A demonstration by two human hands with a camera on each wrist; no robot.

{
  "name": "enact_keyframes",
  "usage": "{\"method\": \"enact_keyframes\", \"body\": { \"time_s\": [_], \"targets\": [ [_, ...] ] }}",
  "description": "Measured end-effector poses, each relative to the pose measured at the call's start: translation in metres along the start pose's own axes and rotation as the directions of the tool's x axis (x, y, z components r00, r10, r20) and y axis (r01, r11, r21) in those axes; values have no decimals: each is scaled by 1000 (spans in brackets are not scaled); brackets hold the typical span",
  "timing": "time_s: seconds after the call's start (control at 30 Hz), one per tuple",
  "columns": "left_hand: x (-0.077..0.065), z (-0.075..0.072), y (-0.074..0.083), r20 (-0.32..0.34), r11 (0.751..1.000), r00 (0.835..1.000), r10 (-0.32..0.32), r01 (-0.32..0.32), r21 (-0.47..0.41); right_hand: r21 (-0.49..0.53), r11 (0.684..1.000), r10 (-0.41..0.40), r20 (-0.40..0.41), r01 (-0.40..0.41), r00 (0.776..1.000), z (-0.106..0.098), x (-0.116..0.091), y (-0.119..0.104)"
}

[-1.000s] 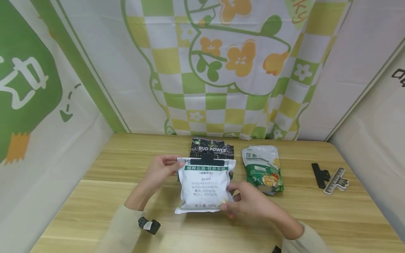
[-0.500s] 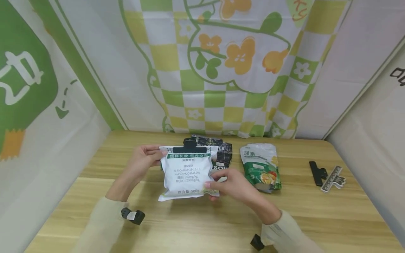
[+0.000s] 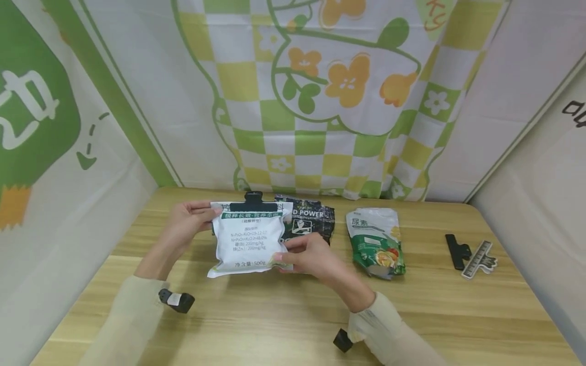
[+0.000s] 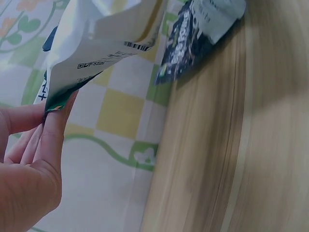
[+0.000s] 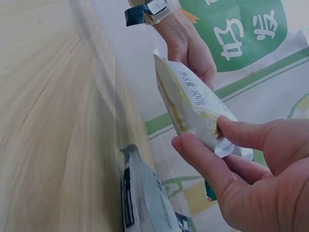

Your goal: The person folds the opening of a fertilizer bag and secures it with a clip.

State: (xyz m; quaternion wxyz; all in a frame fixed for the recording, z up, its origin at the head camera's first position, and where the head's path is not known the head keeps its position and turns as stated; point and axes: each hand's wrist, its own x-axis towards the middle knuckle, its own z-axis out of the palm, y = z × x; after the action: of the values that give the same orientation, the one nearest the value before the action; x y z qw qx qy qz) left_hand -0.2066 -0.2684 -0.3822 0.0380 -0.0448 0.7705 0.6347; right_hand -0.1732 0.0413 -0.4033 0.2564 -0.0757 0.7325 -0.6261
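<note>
Both hands hold up a white fertilizer bag point(image 3: 249, 236) marked 500g, its printed face turned to the head camera. A black clip point(image 3: 253, 203) sits along the bag's top edge. The left hand point(image 3: 185, 223) pinches the upper left corner between thumb and fingers; the left wrist view shows this pinch on the bag point(image 4: 87, 48) closely. At the lower right corner, the right hand point(image 3: 313, 256) grips with the thumb in front and fingers behind, as in the right wrist view point(image 5: 256, 164). Behind the bag, a black BUD POWER bag point(image 3: 311, 218) is partly hidden.
To the right lies a white and green bag point(image 3: 376, 241) with fruit printed on it. Farther right are a black clip point(image 3: 458, 251) and a clip with a piano-key pattern point(image 3: 478, 260). A patterned curtain point(image 3: 320, 147) hangs behind the wooden table point(image 3: 270, 315).
Both hands have carried the white bag leftward and slightly up, away from in front of the black bag, which now shows more. The other bag and the loose clips stay put.
</note>
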Motion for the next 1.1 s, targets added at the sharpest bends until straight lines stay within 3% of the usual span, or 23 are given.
{"method": "enact_keyframes", "body": {
  "time_s": [0.17,0.37,0.6,0.87,1.1],
  "targets": [
    [9,-12,-1,-25,1000,1000,-2,3,18,-19,1000,-17,-50,16,999,12,12,-3],
    [21,-24,-3,-48,998,999,-2,5,62,137,990,-33,-37,38,999,25,27,-5],
    [38,-41,-12,-84,999,996,32,-29,27,189,980,-53,-43,61,998,42,46,-10],
    [59,-59,-34,-96,995,994,-51,59,81,196,979,-49,-62,60,997,65,73,-9],
    [72,-68,-48,-112,975,984,-137,154,162,164,986,22,-97,-6,995,82,92,-9]
  ]
}}
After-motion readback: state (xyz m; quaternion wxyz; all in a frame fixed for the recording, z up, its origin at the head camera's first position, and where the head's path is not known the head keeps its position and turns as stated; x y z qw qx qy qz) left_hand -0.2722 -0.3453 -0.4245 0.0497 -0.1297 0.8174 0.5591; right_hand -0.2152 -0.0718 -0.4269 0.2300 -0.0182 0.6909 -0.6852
